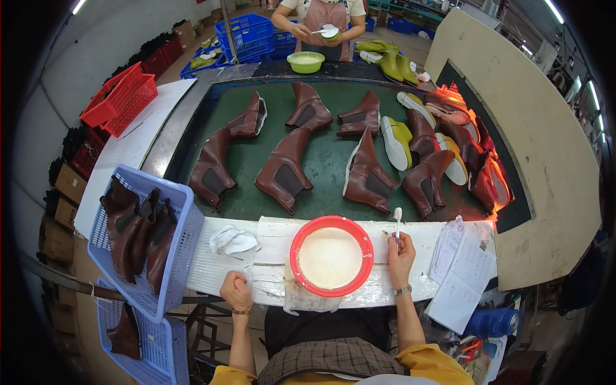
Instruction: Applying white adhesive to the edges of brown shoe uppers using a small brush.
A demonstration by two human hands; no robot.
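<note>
My right hand (pixel 402 260) is closed around a small toothbrush-like brush (pixel 398 221), its white head upright above the fingers. To its left, a red-rimmed basin (pixel 296 256) of creamy white liquid sits on the white board (pixel 269 282). My left hand (pixel 236 292) rests curled into a fist at the board's near edge, with nothing visible in it. Beyond lies a green belt (pixel 244 168) with several brown ankle boots (pixel 284 170) lying on their sides. Yellow-green boots with pale soles (pixel 397 142) lie among the brown ones at the right.
A blue crate (pixel 176 256) of brown boots stands left, above another blue crate (pixel 160 350). A crumpled white cloth (pixel 233 240) and papers (pixel 463 276) flank the basin. A panel (pixel 539 147) borders the orange-glowing right end. Across the belt, a person (pixel 326 25) holds a brush and bowl.
</note>
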